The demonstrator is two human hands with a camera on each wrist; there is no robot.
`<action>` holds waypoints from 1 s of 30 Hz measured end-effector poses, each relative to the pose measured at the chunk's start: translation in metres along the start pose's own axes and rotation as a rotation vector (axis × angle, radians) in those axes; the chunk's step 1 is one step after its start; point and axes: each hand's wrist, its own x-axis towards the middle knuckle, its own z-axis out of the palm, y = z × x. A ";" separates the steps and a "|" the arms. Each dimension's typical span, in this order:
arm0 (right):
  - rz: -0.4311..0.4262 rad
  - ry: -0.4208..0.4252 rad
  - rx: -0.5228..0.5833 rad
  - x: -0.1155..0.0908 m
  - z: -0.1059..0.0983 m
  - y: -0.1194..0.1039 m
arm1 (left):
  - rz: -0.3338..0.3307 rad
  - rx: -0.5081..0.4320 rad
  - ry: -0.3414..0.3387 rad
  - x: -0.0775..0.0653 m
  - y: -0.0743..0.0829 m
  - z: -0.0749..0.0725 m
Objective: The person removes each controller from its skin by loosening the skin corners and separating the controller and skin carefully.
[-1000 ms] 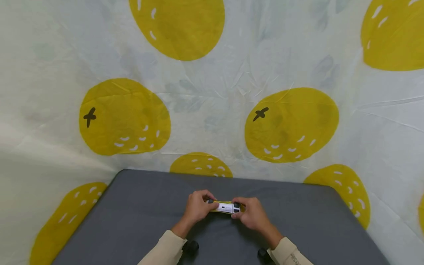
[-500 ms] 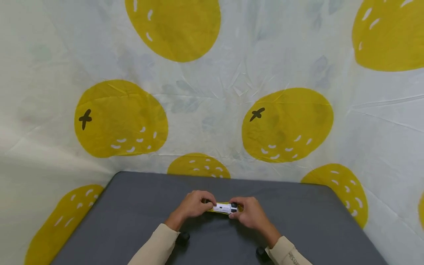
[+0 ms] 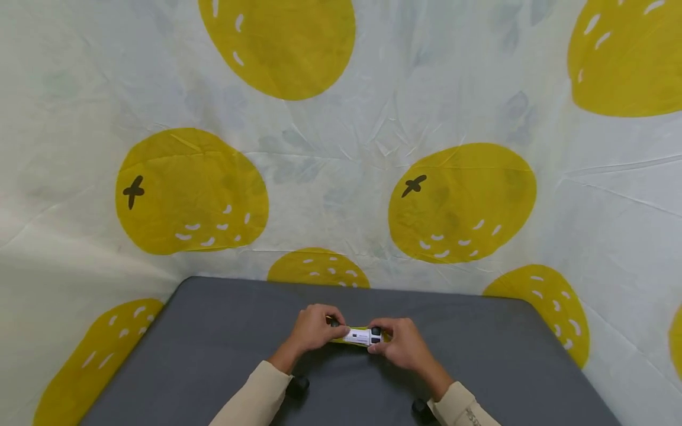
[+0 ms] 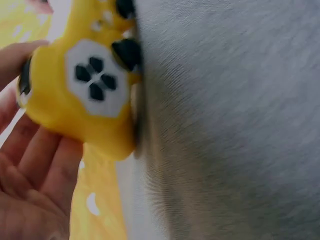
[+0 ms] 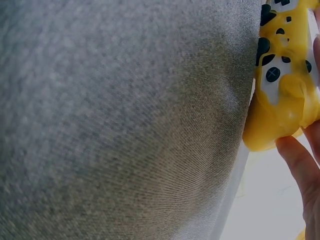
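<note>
A white game controller (image 3: 357, 336) is held over a dark grey table (image 3: 213, 343), crosswise in front of the person. The left hand (image 3: 314, 329) pinches one end, its thumb reaching onto the white strip of small print; the right hand (image 3: 401, 342) clamps the other end between thumb and fingers, beside the black triggers (image 3: 376, 335). Gripping both ends probably steadies the controller and leaves its middle uncovered.

The nearest thing to a container here is the yellow cover (image 4: 52, 87) (it looks soft and rubbery), with the controller inside it. In the left wrist view it wraps the rounded handle and leaves an opening around the direction buttons (image 4: 95, 78). In the right wrist view white casing and the round cross button (image 5: 273, 74) show, and a fold of yellow stands up near them, so the cover may be sitting loosely there. In the head view the printed strip lies bare between yellow edges.

The thumbsticks (image 4: 126, 53) lie right by the table's surface in the left wrist view; whether they touch it, I cannot tell. Behind the table hangs a pale sheet (image 3: 325, 195) printed with big yellow fruit.
</note>
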 end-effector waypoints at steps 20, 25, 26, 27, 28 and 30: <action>-0.018 0.004 0.013 0.004 -0.001 0.004 | 0.137 -0.026 -0.353 0.011 -0.007 -0.030; -0.026 0.005 0.001 0.004 -0.001 0.003 | 0.167 0.076 -0.311 0.013 0.002 -0.029; -0.024 0.004 0.003 0.004 -0.001 0.003 | 0.167 0.093 -0.301 0.014 0.003 -0.029; -0.026 0.006 0.004 0.004 -0.001 0.003 | 0.163 0.104 -0.293 0.014 0.005 -0.029; -0.026 0.004 0.009 0.003 -0.001 0.002 | 0.162 0.112 -0.283 0.014 0.006 -0.028; -0.027 -0.001 0.009 0.003 -0.001 0.002 | 0.157 0.121 -0.264 0.014 0.006 -0.026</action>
